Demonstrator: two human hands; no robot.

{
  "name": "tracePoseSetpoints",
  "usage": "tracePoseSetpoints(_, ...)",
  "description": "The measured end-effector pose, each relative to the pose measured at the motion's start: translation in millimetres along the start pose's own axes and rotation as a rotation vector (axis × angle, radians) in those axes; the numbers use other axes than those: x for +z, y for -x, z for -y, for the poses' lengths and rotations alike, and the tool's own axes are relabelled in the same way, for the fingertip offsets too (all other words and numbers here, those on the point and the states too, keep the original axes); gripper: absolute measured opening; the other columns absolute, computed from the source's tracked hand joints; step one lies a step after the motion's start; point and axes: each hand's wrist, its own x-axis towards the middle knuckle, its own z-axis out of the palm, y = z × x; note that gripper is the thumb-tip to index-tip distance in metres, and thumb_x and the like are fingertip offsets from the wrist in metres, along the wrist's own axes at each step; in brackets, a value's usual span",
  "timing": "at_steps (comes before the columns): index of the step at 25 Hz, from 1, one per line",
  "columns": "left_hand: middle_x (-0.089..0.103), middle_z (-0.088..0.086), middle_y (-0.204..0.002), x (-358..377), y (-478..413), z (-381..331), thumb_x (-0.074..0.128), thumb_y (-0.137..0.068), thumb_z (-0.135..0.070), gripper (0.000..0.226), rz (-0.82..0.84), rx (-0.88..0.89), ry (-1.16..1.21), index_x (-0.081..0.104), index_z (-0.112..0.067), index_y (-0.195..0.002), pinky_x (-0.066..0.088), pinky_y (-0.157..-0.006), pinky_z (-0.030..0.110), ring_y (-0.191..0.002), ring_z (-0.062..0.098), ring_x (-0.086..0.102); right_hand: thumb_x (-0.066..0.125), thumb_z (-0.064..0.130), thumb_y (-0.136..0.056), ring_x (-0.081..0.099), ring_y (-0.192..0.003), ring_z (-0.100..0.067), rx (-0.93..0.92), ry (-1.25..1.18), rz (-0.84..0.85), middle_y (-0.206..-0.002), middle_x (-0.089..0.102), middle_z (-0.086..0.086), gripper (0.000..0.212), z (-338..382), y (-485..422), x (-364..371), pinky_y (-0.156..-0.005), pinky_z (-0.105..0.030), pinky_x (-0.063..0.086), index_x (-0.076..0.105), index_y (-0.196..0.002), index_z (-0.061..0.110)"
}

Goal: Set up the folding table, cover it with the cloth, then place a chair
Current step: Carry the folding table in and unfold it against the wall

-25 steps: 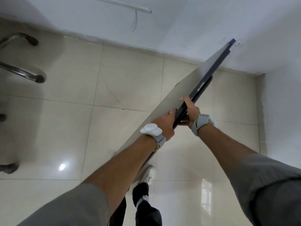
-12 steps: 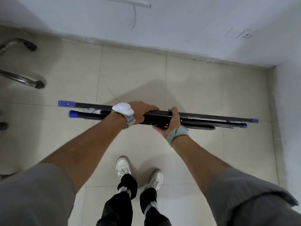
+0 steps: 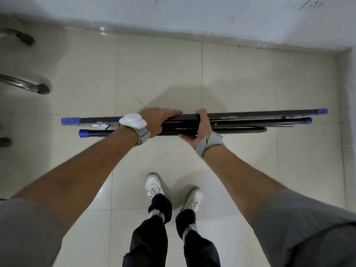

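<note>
The folded table (image 3: 250, 120) stands on edge, seen from above as a long dark frame with blue corner caps, stretched left to right across the tiled floor. Its black legs lie folded along the near side. My left hand (image 3: 156, 120) lies over the top edge near the middle, fingers curled across it. My right hand (image 3: 200, 126) grips the frame just to the right, thumb over the far edge and fingers under the near side. No cloth is in view.
Chrome chair legs with dark feet (image 3: 40, 88) stick in from the left edge. A white wall (image 3: 192, 14) runs along the far side and meets another wall (image 3: 352, 112) at the right corner. My feet in white shoes (image 3: 154, 186) stand just behind the table.
The table has swung from pointing away toward the right corner to lying crosswise, left to right, in front of me. In the last half second it barely moved; my view tilted further down.
</note>
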Motion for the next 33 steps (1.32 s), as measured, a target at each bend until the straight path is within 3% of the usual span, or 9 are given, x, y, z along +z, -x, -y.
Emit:
tracePoseSetpoints(2, 0.029, 0.0, -0.161, 7.5, -7.6, -11.5, 0.05, -0.097, -0.032, 0.063, 0.023, -0.156, -0.191, 0.023, -0.032, -0.154, 0.028, -0.111, 0.057, -0.147, 0.028, 0.029, 0.073, 0.065, -0.07, 0.066, -0.099, -0.03, -0.014, 0.058, 0.015, -0.112, 0.067, -0.008, 0.065, -0.4, 5.2, -7.5, -0.082, -0.048, 0.06, 0.064, -0.112, 0.016)
tracePoseSetpoints(4, 0.016, 0.007, -0.164, 12.8, -15.6, -28.4, 0.026, -0.095, -0.068, 0.075, -0.052, -0.336, -0.291, 0.021, -0.023, -0.154, 0.003, -0.113, 0.072, -0.152, 0.032, 0.009, 0.062, 0.075, -0.074, 0.061, -0.105, -0.032, -0.096, 0.255, -0.093, -0.121, 0.057, -0.005, 0.073, -9.3, 9.1, -18.2, -0.08, -0.048, 0.06, 0.057, -0.12, 0.019)
tracePoseSetpoints(7, 0.016, 0.012, -0.164, 13.4, -19.7, -44.8, -0.001, -0.08, -0.086, 0.103, -0.203, -0.422, -0.229, 0.027, -0.019, -0.153, -0.001, -0.112, 0.074, -0.152, 0.036, 0.007, 0.053, 0.062, -0.086, 0.052, -0.114, -0.033, -0.731, 0.945, -0.338, -0.126, 0.049, -0.008, 0.061, -29.1, 3.8, -48.2, -0.081, -0.04, 0.05, 0.054, -0.126, 0.016)
tracePoseSetpoints(10, 0.017, 0.013, -0.164, 21.3, -24.8, -47.0, -0.001, -0.083, -0.082, 0.099, -0.295, -0.487, -0.237, 0.03, -0.018, -0.152, 0.004, -0.112, 0.073, -0.152, 0.037, 0.008, 0.062, 0.048, -0.084, 0.043, -0.122, -0.032, -1.133, 1.477, -0.153, -0.13, 0.046, -0.01, 0.059, -37.3, -17.7, -76.1, -0.088, -0.044, 0.048, 0.053, -0.134, 0.017)
tracePoseSetpoints(14, 0.018, 0.01, -0.164, 26.8, -25.3, -48.8, 0.008, -0.086, -0.081, 0.093, -0.323, -0.495, -0.231, 0.029, -0.019, -0.152, 0.005, -0.113, 0.072, -0.152, 0.034, 0.009, 0.062, 0.048, -0.077, 0.04, -0.122, -0.033, -1.177, 1.598, -0.118, -0.125, 0.047, -0.009, 0.072, -45.0, -25.5, -93.4, -0.095, -0.048, 0.046, 0.047, -0.141, 0.018)
tracePoseSetpoints(19, 0.022, 0.009, -0.162, 31.8, -15.9, -55.8, 0.009, -0.084, -0.082, 0.093, -0.263, -0.539, -0.244, 0.036, -0.019, -0.147, 0.005, -0.113, 0.072, -0.152, 0.033, 0.009, 0.06, 0.047, -0.078, 0.041, -0.124, -0.035, -1.321, 1.7, -0.152, -0.137, 0.045, -0.012, 0.058, -24.2, -30.0, -112.6, -0.103, -0.056, 0.037, 0.057, -0.129, 0.02)
tracePoseSetpoints(28, 0.017, 0.012, -0.163, 14.8, -32.8, -63.1, 0.014, -0.083, -0.087, 0.1, -0.24, -0.677, -0.142, 0.029, -0.016, -0.152, -0.006, -0.115, 0.068, -0.152, 0.035, 0.005, 0.068, 0.045, -0.069, 0.043, -0.12, -0.033, -1.303, 1.542, -0.012, -0.122, 0.051, -0.008, 0.057, -48.6, -26.8, -130.0, -0.109, -0.062, 0.029, 0.062, -0.115, 0.013)
tracePoseSetpoints(31, 0.018, 0.012, -0.163, 11.7, -31.8, -66.0, 0.015, -0.078, -0.091, 0.106, -0.234, -0.681, -0.141, 0.027, -0.017, -0.153, -0.006, -0.116, 0.067, -0.152, 0.034, 0.005, 0.062, 0.057, -0.073, 0.04, -0.126, -0.033, -1.329, 1.555, -0.057, -0.135, 0.048, -0.009, 0.072, -34.3, -38.4, -150.3, -0.105, -0.067, 0.032, 0.054, -0.131, 0.015)
tracePoseSetpoints(33, 0.019, 0.012, -0.163, 12.3, -32.4, -65.2, 0.014, -0.076, -0.092, 0.108, -0.23, -0.691, -0.158, 0.026, -0.018, -0.153, -0.006, -0.116, 0.068, -0.152, 0.034, 0.006, 0.051, 0.073, -0.075, 0.031, -0.14, -0.035, -1.203, 1.646, -0.157, -0.145, 0.045, -0.004, 0.081, -24.8, -53.3, -150.4, -0.11, -0.072, 0.017, 0.047, -0.139, 0.024)
